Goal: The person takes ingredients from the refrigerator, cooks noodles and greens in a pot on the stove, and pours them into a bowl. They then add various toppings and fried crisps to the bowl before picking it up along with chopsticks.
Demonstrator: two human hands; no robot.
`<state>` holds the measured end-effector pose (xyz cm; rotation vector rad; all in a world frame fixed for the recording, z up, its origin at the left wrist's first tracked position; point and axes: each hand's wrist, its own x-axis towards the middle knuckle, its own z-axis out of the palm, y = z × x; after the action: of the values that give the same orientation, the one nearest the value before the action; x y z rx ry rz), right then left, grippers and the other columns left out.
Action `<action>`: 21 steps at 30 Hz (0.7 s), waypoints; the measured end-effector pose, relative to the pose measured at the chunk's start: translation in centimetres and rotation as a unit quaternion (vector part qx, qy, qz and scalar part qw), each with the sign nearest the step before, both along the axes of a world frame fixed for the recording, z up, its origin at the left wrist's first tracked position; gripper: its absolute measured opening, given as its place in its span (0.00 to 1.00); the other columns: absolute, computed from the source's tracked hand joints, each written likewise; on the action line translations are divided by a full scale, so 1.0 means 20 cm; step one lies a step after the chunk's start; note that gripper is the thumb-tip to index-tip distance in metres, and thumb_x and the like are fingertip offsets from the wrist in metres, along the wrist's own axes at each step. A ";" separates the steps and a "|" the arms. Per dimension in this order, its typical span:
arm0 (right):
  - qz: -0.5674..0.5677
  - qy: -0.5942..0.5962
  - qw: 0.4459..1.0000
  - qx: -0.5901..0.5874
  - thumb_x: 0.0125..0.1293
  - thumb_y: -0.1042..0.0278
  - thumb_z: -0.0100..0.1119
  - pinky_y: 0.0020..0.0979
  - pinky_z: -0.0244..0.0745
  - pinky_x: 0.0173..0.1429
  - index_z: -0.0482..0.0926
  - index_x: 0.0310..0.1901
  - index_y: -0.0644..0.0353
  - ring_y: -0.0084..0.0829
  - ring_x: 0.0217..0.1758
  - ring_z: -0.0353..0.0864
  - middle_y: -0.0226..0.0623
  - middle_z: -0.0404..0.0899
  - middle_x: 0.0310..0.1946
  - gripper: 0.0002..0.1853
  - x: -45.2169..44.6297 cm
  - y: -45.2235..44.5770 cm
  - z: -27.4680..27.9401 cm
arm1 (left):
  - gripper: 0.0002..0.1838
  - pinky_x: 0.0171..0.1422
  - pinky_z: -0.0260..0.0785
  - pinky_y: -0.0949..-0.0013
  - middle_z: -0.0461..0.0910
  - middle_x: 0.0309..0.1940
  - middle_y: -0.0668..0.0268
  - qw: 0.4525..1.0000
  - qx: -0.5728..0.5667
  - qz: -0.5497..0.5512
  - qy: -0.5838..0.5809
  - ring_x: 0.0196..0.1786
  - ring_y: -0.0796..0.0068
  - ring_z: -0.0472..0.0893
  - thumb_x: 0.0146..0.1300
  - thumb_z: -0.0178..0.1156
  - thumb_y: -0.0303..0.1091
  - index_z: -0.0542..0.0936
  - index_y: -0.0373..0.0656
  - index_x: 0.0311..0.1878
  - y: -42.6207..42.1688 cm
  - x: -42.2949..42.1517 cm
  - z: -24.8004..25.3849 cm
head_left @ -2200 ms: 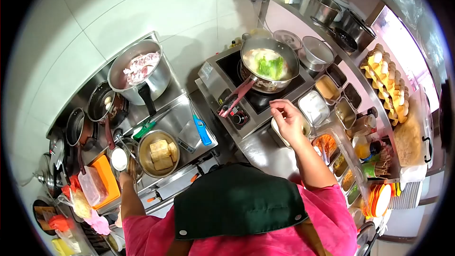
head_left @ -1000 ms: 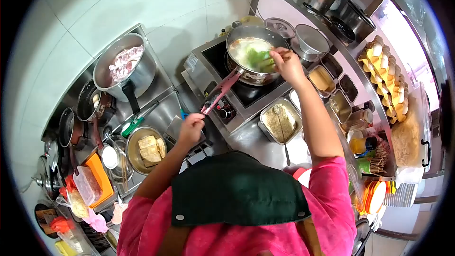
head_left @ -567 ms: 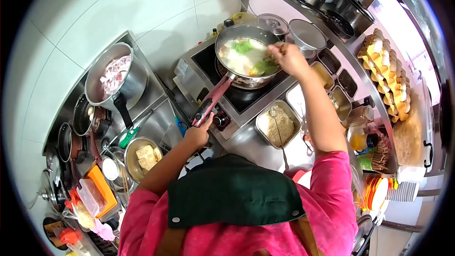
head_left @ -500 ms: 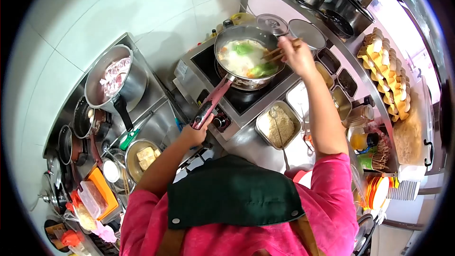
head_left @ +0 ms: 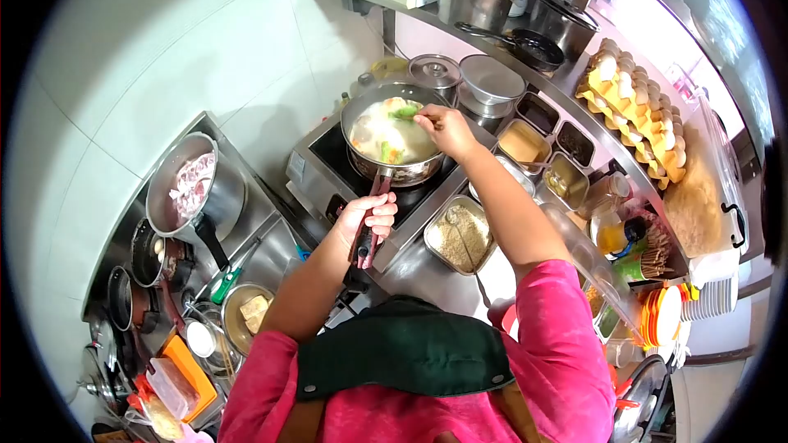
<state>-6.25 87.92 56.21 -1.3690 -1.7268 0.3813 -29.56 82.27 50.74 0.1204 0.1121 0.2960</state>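
Observation:
A deep steel pan [head_left: 419,171] stands on the induction cooker [head_left: 316,148], holding pale broth [head_left: 382,127] with green leaves [head_left: 404,113] and bits of orange. My left hand [head_left: 369,217] is wrapped round the pan's pink and black handle [head_left: 367,248]. Over the pan's right rim is my right hand [head_left: 443,130], its fingers closed in a pinch. The chopsticks seen in it half a second ago are mostly hidden now by the fingers. Just below the cooker, a square tin of pale granules [head_left: 460,238] has a spoon in it.
At the left stand a large pot of raw meat [head_left: 189,189], two small pans and a bowl with yellow blocks [head_left: 253,312]. Seasoning tins [head_left: 525,143] line the right side. Behind them, a shelf holds pots, a black pan [head_left: 538,49] and egg trays [head_left: 632,107].
My left hand went from the left counter to the pan handle. My right hand moved up to the pan, with chopsticks showing half a second ago. The leaves have shifted, and the view has turned.

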 end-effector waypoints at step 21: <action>-0.034 0.418 0.902 -0.100 0.64 0.66 0.46 0.22 0.67 0.16 0.66 0.41 0.60 0.22 0.15 0.71 0.33 0.68 0.31 0.08 0.07 -1.05 0.33 | 0.09 0.18 0.56 0.77 0.60 0.15 0.75 0.960 0.225 -0.009 0.167 0.13 0.85 0.61 0.54 0.54 0.29 0.65 0.48 0.38 -0.67 -0.27 0.28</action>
<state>-4.78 66.98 62.80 -1.1432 -0.9356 0.9667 -34.97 68.83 56.25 0.6252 0.3795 0.2775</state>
